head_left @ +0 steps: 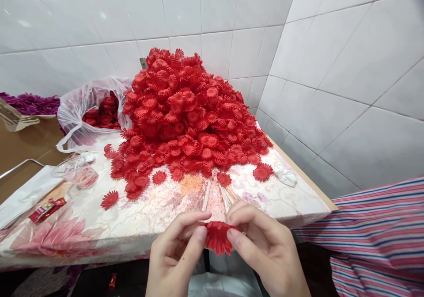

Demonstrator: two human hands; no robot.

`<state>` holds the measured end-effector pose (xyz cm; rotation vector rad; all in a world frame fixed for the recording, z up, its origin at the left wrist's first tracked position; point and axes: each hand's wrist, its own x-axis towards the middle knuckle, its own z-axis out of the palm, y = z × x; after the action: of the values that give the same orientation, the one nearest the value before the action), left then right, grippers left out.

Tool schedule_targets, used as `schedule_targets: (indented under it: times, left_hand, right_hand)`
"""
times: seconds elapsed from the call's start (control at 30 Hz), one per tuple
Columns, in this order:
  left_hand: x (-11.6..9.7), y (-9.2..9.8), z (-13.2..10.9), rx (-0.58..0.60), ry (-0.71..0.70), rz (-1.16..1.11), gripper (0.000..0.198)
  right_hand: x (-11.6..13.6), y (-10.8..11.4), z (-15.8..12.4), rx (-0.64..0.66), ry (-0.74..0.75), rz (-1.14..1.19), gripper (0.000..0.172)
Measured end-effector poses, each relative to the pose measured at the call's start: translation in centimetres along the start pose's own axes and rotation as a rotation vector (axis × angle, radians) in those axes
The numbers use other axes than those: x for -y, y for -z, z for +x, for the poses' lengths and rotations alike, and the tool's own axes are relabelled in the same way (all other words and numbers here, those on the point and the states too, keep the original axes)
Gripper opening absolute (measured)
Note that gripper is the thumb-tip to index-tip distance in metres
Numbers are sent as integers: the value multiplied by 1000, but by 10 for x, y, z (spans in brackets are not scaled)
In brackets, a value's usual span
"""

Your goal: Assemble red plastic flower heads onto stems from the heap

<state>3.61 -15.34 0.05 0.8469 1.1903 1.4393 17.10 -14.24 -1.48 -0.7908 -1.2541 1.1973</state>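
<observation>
Red, apparently fabric: one flower head, fringed petals fanned downward, held low in the view at the near edge of the floral tablecloth. Left hand: pinched on the flower's left side, thumb on the near face, index finger stretched along the top. Right hand: matching pinch on the right side, thumb likewise on the near face. Single layer or stack: not clear. Handling, as judged: pressure light and even from both thumbs; support from the fingers behind; no hard tugging on the narrow tips, for risk of creasing or tearing; middle best left uncovered, for a clear look at the petals. Beyond the hands: large heap of like flowers, plus one stray flower at left, another at right. Further left: clear plastic bag with darker red flowers inside; small red wrapper, well apart from both hands.
</observation>
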Motion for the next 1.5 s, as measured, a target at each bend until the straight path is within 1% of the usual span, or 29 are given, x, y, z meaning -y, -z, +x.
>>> schedule_targets:
  times: [0.07, 0.13, 0.17, 0.3, 0.37, 0.47, 0.53, 0.67, 0.77, 0.8, 0.9, 0.93, 1.0, 1.07, 1.13, 1.2, 1.23, 1.27, 1.33, 1.37, 1.43, 1.5]
  left_hand:
    - [-1, -4, -2, -26, 51, -53, 24]
    - [-3, -5, -2, -9, 111, -107, 27]
    - [-3, -5, -2, 10, 137, -130, 28]
    - [-3, -3, 2, 128, 216, -213, 26]
    - [-4, -1, 6, 204, 283, -274, 23]
    - [-6, 0, 11, 308, 394, -374, 16]
    - [-7, 1, 13, 333, 430, -431, 12]
    - [-6, 1, 14, 326, 442, -481, 16]
    - [-1, 2, 14, 335, 418, -429, 9]
    - [0, 3, 13, 336, 390, -397, 10]
    - [1, 2, 9, 318, 272, -303, 26]
    - [0, 1, 8, 303, 243, -279, 28]
    - [-1, -2, 5, 258, 212, -246, 26]
    - [-2, -5, 3, 188, 180, -218, 21]
    - [-2, -8, 2, 115, 129, -188, 20]
    - [-2, -10, 1, 64, 93, -157, 20]
    - [-2, -10, 1, 52, 89, -149, 21]
    - [-2, -10, 1, 50, 94, -147, 21]
    - [-2, -9, 1, 62, 114, -159, 22]
    - [-2, -9, 1, 70, 125, -166, 22]
    - [-1, -6, 0, 88, 138, -170, 21]
    - [0, -4, 0, 104, 138, -151, 20]
  right_hand:
    - [0, -1, 1, -18, -135, 160, 11]
    - [2, -2, 4, -21, -242, 286, 17]
    - [2, -3, 5, -6, -279, 330, 19]
    - [5, -3, 9, 137, -386, 450, 24]
    - [4, -3, 10, 184, -438, 474, 26]
    - [3, -2, 10, 211, -497, 464, 27]
    - [3, -2, 10, 198, -533, 452, 28]
    - [5, -2, 10, 176, -558, 440, 31]
    - [6, -2, 8, 158, -536, 426, 33]
    - [7, -3, 8, 153, -524, 415, 34]
    - [8, -5, 6, 146, -472, 376, 36]
    - [8, -6, 6, 145, -454, 366, 36]
    - [9, -8, 5, 130, -425, 353, 37]
    - [7, -10, 3, 74, -389, 330, 36]
    - [4, -12, 0, -42, -304, 256, 30]
    - [1, -13, -3, -168, -154, 122, 16]
    - [-1, -13, -5, -209, -67, 46, 10]
    - [-2, -13, -7, -230, 16, -26, 9]
    - [-3, -15, -9, -226, 151, -139, 15]
    - [-3, -15, -9, -216, 192, -176, 16]
    - [-2, -16, -8, -203, 215, -218, 15]
    - [-2, -16, -7, -198, 182, -231, 12]
